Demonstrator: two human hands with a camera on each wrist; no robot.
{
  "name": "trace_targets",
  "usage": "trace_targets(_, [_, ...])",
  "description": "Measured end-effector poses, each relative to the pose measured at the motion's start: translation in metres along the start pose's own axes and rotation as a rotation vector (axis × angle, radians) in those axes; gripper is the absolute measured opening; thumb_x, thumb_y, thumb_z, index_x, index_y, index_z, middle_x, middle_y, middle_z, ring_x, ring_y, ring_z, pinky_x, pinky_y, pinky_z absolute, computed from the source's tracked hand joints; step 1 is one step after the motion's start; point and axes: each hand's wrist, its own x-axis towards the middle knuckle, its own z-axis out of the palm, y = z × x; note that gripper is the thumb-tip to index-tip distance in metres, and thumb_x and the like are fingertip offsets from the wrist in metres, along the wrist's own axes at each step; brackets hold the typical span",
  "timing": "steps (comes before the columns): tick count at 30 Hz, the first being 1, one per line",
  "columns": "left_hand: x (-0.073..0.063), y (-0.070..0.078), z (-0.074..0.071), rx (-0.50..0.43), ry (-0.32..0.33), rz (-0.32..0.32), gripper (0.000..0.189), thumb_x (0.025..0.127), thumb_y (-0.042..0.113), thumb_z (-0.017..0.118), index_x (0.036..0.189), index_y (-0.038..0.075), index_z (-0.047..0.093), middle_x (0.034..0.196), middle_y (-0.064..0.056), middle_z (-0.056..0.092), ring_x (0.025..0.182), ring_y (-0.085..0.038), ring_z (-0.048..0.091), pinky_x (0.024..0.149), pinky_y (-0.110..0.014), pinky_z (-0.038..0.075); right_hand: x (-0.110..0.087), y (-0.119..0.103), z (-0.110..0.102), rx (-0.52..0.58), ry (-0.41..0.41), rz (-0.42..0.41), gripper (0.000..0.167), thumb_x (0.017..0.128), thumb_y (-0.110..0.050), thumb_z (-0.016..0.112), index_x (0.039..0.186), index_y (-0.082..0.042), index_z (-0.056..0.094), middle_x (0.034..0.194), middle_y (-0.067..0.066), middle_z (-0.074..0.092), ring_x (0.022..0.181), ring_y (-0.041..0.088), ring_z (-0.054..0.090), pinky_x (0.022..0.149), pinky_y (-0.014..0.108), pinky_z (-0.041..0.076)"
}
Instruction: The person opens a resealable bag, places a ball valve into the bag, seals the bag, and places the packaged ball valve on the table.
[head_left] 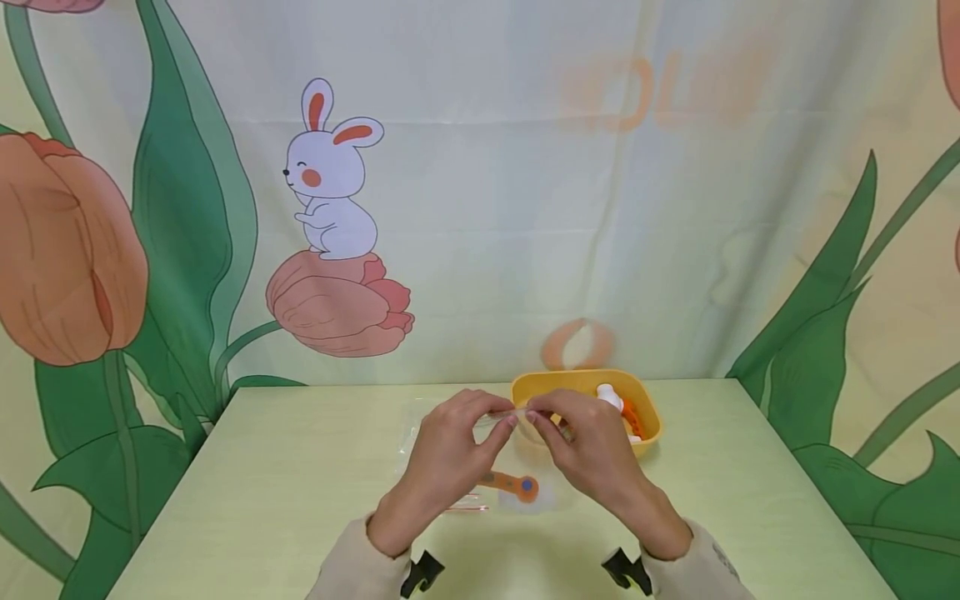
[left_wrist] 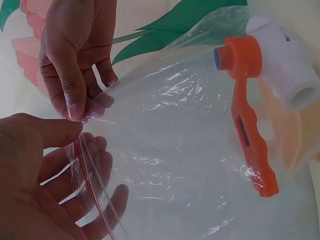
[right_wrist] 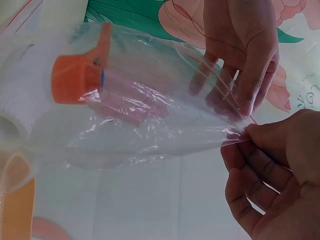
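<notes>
In the head view both hands are raised over the table, fingertips close together. My left hand [head_left: 450, 446] pinches the edge of a clear zip bag [left_wrist: 170, 130] between thumb and fingers, beside its red zip line. My right hand [head_left: 596, 446] pinches the same edge right beside it. Inside the bag is a ball valve, with a white body [left_wrist: 287, 62] and an orange handle [left_wrist: 247, 125]. Its orange handle [head_left: 517, 485] shows below the hands in the head view. In the right wrist view, the bag [right_wrist: 160, 145] narrows toward the pinched edge.
A yellow basket [head_left: 649, 417] stands behind the right hand, holding a white fitting [head_left: 609, 395] and orange parts [head_left: 632, 421]. Clear plastic with red lines [head_left: 468, 507] lies on the table near the left wrist. A printed curtain [head_left: 480, 208] hangs behind the table.
</notes>
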Motion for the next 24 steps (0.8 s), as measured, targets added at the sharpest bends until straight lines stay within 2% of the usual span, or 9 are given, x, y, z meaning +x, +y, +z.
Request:
trace_targets(10, [0.0006, 0.0032, 0.0018, -0.020, 0.013, 0.011, 0.004, 0.086, 0.014, 0.075, 0.088, 0.012, 0.072, 0.083, 0.005, 0.070, 0.079, -0.010, 0.065, 0.072, -0.028, 0.054, -0.0013, -0.0007, -0.0015, -0.014, 0.010, -0.012, 0.008, 0.083, -0.010, 0.077, 0.090, -0.011, 0.074, 0.082, -0.002, 0.073, 0.063, 0.006, 0.060, 0.059, 0.019, 0.050])
trace_targets(20, [0.0007, 0.0046, 0.0023, -0.024, 0.028, 0.023, 0.004, 0.086, 0.012, 0.075, 0.088, 0.012, 0.071, 0.081, 0.005, 0.069, 0.078, -0.011, 0.064, 0.070, -0.028, 0.053, -0.0021, -0.0007, -0.0016, -0.005, 0.016, -0.012, 0.008, 0.083, -0.011, 0.077, 0.090, -0.011, 0.075, 0.082, -0.002, 0.074, 0.062, 0.005, 0.058, 0.058, 0.018, 0.049])
trace_targets(24, [0.0004, 0.0044, 0.0021, -0.036, 0.012, 0.012, 0.004, 0.087, 0.013, 0.074, 0.089, 0.012, 0.071, 0.083, 0.004, 0.069, 0.080, -0.012, 0.065, 0.071, -0.029, 0.054, -0.0025, -0.0009, -0.0020, 0.000, 0.013, -0.011, 0.008, 0.083, -0.011, 0.077, 0.090, -0.011, 0.075, 0.082, -0.002, 0.074, 0.062, 0.005, 0.058, 0.058, 0.018, 0.049])
